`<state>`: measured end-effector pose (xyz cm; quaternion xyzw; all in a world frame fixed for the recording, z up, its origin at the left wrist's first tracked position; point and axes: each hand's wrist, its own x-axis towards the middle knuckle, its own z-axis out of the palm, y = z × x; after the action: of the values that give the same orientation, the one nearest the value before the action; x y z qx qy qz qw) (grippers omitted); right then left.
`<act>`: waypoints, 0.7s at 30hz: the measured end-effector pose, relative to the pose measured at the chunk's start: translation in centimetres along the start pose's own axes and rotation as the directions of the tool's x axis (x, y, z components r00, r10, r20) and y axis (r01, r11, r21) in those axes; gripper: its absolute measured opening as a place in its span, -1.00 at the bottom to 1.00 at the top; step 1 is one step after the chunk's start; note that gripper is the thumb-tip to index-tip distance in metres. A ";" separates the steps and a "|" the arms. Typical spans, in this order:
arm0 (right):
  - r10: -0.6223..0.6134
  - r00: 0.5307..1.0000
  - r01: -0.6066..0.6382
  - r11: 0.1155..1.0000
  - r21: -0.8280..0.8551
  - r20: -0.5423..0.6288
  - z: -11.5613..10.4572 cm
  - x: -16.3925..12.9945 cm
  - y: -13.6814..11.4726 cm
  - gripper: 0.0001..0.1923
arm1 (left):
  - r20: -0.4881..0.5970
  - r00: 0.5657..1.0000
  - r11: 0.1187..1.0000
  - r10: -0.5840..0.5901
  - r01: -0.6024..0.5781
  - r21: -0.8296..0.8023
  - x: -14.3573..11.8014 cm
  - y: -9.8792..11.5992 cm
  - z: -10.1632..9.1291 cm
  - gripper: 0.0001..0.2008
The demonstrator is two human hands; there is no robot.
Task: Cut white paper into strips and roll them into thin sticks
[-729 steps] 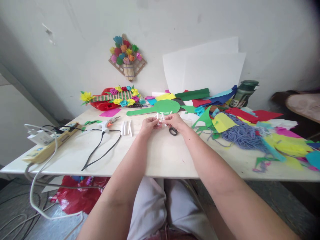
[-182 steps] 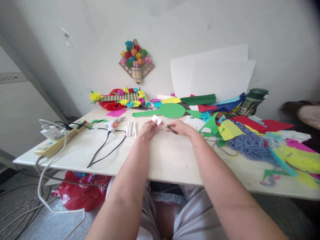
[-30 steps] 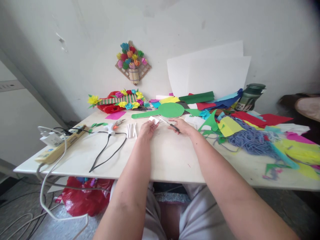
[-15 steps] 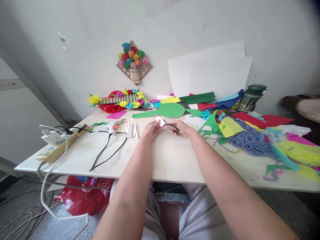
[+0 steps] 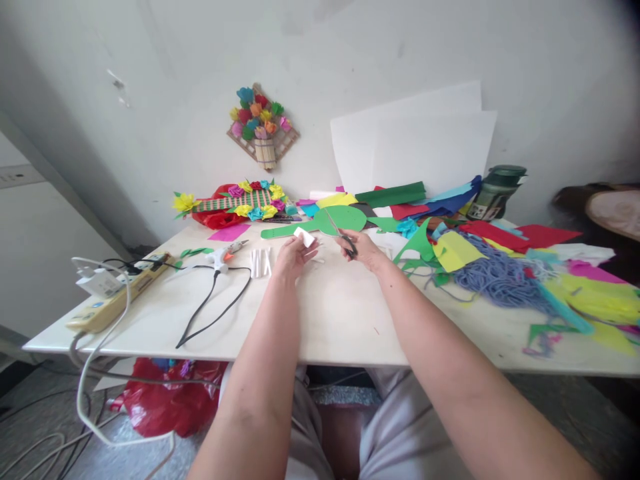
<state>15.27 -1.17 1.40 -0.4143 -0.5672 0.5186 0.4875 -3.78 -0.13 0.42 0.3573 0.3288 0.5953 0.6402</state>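
Head view: left hand (image 5: 291,254) pinching a small folded white paper (image 5: 303,236) above the table (image 5: 330,313). Right hand (image 5: 361,248) closed around black-handled scissors (image 5: 341,235), blades raised toward the green paddle cutout (image 5: 325,221), apart from the paper. White paper rolls (image 5: 261,261) lying just left of the left hand, beside a glue gun (image 5: 220,254). Dark green jar (image 5: 494,192) at the wall, lidded, contents hidden. Red bag (image 5: 160,400) under the table, contents unclear.

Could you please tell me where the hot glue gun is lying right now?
The hot glue gun lies on the table, left of the left hand, beside the white paper rolls.
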 end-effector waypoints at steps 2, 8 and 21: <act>-0.003 1.000 0.004 1.000 0.015 -0.027 0.1 0.0 -0.2 -0.55 | 0.107 0.987 0.983 -0.120 0.103 0.152 -0.2 0.0 0.0 -0.85; -0.013 0.994 0.018 0.998 0.053 -0.104 0.1 0.4 -0.1 -0.55 | 0.164 0.983 0.969 0.085 -0.119 0.216 0.5 -1.0 0.2 -0.84; -0.012 0.999 0.010 0.999 -0.051 -0.036 0.2 0.3 0.0 -0.65 | -0.165 0.961 0.975 0.220 -0.216 0.043 0.8 -0.1 -0.6 -0.76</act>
<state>15.04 -0.91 1.39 -0.4329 -0.5737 0.4936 0.4898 -4.18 0.69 0.01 0.3474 0.3479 0.6862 0.5362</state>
